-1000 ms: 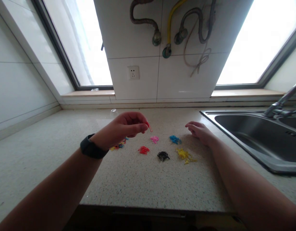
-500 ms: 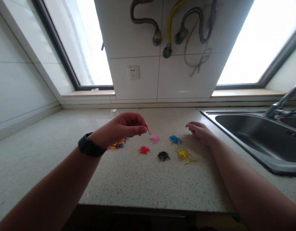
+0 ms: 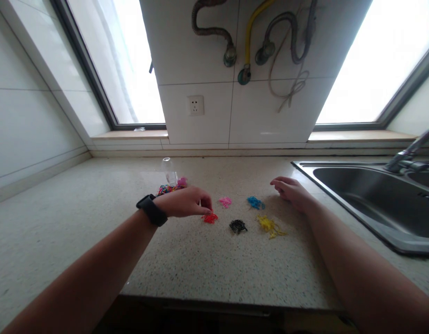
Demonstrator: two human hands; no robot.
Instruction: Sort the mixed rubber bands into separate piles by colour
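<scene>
My left hand, a dark watch on its wrist, is lowered over the small red pile of rubber bands. Thumb and fingertips are pinched together on a red rubber band at the pile's top edge. My right hand lies on the counter beside the sink, fingers loosely extended, holding nothing. Nearest to it is a blue pile. Pink, black and yellow piles lie between the hands. Behind my left hand a mixed multicoloured heap is partly hidden.
A clear plastic cup stands by the mixed heap, with something pink-purple beside it. On the right is a steel sink with a tap. The speckled counter ends at a front edge.
My left hand has come down from above the counter onto the red pile with the red rubber band. More of the mixed heap and cup shows. My right hand stays put.
</scene>
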